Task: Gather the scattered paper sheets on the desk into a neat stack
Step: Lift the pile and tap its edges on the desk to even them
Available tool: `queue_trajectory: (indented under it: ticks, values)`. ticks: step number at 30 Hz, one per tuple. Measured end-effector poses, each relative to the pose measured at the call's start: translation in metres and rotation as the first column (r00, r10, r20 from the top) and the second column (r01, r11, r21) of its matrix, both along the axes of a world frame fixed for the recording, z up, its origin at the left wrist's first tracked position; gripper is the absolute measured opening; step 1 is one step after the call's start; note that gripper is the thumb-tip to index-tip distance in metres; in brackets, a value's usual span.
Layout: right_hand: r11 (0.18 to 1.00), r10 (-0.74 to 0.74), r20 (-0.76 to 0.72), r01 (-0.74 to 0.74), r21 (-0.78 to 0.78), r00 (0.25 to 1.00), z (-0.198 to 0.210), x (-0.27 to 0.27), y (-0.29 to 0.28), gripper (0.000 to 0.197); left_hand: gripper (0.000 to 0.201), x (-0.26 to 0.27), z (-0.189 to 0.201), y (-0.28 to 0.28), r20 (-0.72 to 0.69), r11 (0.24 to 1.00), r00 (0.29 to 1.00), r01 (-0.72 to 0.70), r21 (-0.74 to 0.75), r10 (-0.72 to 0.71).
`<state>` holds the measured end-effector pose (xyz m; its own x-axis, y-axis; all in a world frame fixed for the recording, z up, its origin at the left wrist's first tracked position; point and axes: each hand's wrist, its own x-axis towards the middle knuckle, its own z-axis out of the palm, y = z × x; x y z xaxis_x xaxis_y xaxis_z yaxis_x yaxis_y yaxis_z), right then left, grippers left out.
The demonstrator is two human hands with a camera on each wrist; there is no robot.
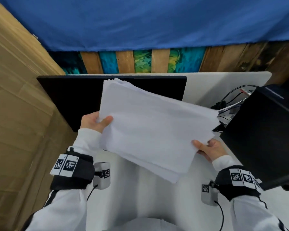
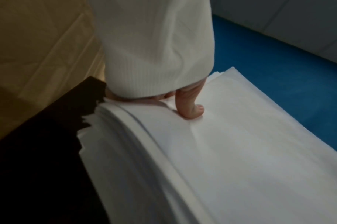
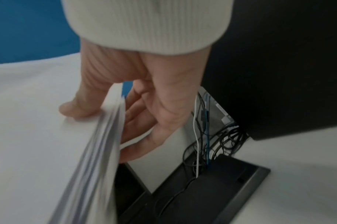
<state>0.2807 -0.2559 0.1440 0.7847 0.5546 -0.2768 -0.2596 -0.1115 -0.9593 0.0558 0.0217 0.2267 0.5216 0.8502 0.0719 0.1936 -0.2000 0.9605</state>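
Left thumb (image 2: 190, 109) presses on top of the thick stack of white paper sheets (image 1: 150, 124), left hand (image 1: 94, 121) pinching its left corner. The right hand (image 1: 210, 150) clamps the near right corner, thumb above, fingers (image 3: 144, 136) curled beneath. The stack hangs tilted above the white desk (image 1: 212, 85), edges ragged, between black monitor (image 1: 70, 94) and black box (image 1: 264, 130).

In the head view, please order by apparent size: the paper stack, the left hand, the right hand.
1. paper stack, clearly the largest.
2. left hand and right hand: they look alike, both partly hidden by paper, so no ranking.
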Motion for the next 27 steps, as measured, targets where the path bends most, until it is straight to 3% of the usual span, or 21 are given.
queue_trajectory:
  ticks: [2, 7, 11, 12, 15, 17, 19, 21, 24, 27]
  values:
    - [0.998, -0.049, -0.002, 0.049, 0.044, 0.999, 0.002, -0.003, 0.007, 0.017, 0.02, 0.002, -0.016, 0.001, 0.026, 0.998, 1.0, -0.011, -0.062, 0.013]
    - [0.978, -0.21, 0.17, 0.204, 0.052, 0.963, 0.019, -0.006, 0.016, 0.018, 0.037, 0.005, -0.043, -0.008, 0.044, 0.986, 0.999, -0.003, -0.166, 0.011]
    - [0.973, -0.205, 0.111, 0.215, -0.089, 0.973, -0.005, -0.02, 0.015, 0.023, 0.056, 0.0, -0.08, -0.026, -0.103, 0.963, 0.994, -0.065, -0.26, 0.039]
    - [0.973, -0.169, 0.083, 0.179, -0.148, 0.982, -0.02, -0.025, 0.012, 0.029, 0.053, -0.003, -0.09, -0.033, -0.159, 0.953, 0.987, -0.065, -0.296, 0.018]
    - [0.95, -0.146, 0.041, 0.151, -0.273, 0.989, -0.048, -0.036, 0.009, 0.039, 0.015, -0.008, -0.112, -0.053, -0.195, 0.911, 0.981, -0.059, -0.408, -0.023]
    - [0.939, -0.208, 0.046, 0.213, -0.27, 0.977, -0.054, -0.038, 0.008, 0.03, 0.028, -0.009, -0.12, -0.058, -0.171, 0.894, 0.985, -0.07, -0.443, -0.008]
    - [0.942, -0.231, 0.04, 0.233, -0.242, 0.972, -0.049, -0.034, 0.009, 0.011, 0.024, -0.009, -0.121, -0.056, -0.128, 0.892, 0.992, -0.047, -0.449, -0.012]
    - [0.952, -0.232, 0.052, 0.238, -0.191, 0.971, -0.041, -0.027, 0.008, 0.026, 0.017, -0.007, -0.117, -0.053, -0.105, 0.909, 0.994, -0.045, -0.415, 0.002]
    - [0.978, -0.123, 0.089, 0.136, -0.16, 0.988, -0.033, -0.018, 0.001, 0.022, 0.021, -0.004, -0.111, -0.043, -0.073, 0.914, 0.997, -0.046, -0.402, 0.018]
    - [0.984, -0.016, 0.142, 0.041, -0.171, 0.99, -0.038, -0.016, -0.003, 0.057, 0.029, -0.004, -0.116, -0.035, -0.068, 0.9, 0.997, -0.005, -0.435, -0.027]
